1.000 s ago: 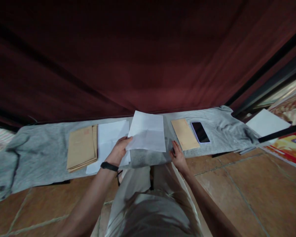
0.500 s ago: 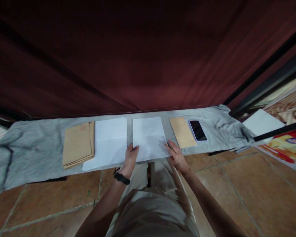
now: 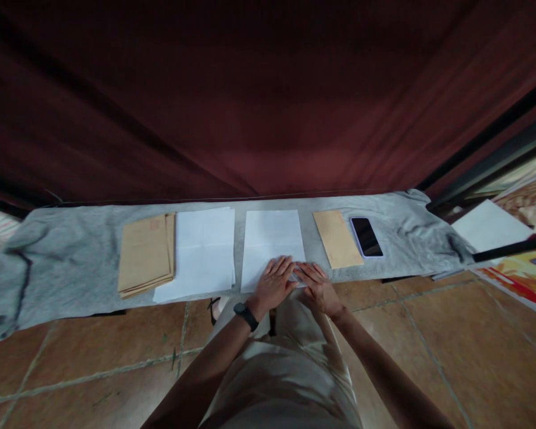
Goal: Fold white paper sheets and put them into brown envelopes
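A white sheet of paper (image 3: 272, 238) lies flat on the grey cloth (image 3: 71, 268) in front of me. My left hand (image 3: 274, 280) rests palm down on the sheet's near edge, fingers spread. Beside it, my right hand (image 3: 315, 283) presses flat on the near right corner. Neither hand holds anything. A stack of white sheets (image 3: 203, 253) lies to the left, touching a pile of brown envelopes (image 3: 146, 253). To the right, a single brown envelope (image 3: 337, 238) lies next to a black phone (image 3: 366, 236).
A dark red curtain (image 3: 250, 101) hangs behind the cloth-covered surface. Brown floor tiles (image 3: 429, 333) spread below. At the far right lie another white sheet (image 3: 489, 226) and colourful printed material (image 3: 522, 274) under a dark bar (image 3: 513, 247).
The sheet went from raised in my left hand to flat on the cloth. Both hands then slid together onto its near edge, palms down.
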### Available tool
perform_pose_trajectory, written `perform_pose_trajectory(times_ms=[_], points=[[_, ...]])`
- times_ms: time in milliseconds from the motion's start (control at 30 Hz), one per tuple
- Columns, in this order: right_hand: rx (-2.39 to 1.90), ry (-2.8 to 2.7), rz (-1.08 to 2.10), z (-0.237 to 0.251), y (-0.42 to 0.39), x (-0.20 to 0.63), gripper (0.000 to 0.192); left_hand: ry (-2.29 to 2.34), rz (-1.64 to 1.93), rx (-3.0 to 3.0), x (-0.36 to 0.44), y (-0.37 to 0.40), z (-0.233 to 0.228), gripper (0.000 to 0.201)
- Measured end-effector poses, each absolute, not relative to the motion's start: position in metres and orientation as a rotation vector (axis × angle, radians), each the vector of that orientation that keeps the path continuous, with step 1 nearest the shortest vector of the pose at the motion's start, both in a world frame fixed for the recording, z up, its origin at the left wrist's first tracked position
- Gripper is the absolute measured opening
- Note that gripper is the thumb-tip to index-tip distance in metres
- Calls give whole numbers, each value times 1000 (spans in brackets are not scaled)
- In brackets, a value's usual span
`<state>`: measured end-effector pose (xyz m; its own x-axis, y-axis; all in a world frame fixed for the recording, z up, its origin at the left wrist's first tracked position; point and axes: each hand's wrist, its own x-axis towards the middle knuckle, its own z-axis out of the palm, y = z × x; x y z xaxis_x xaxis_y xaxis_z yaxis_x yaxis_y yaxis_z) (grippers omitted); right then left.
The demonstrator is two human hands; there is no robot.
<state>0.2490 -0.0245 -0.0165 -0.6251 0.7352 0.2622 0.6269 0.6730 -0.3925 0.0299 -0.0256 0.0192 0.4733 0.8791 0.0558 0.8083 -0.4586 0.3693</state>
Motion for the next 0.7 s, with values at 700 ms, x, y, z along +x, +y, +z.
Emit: perform_pose_trajectory(times_ms=[700], points=[[-1070, -2361, 550, -11, -1, 262, 49, 1339, 573, 2150, -88, -38, 30, 26]])
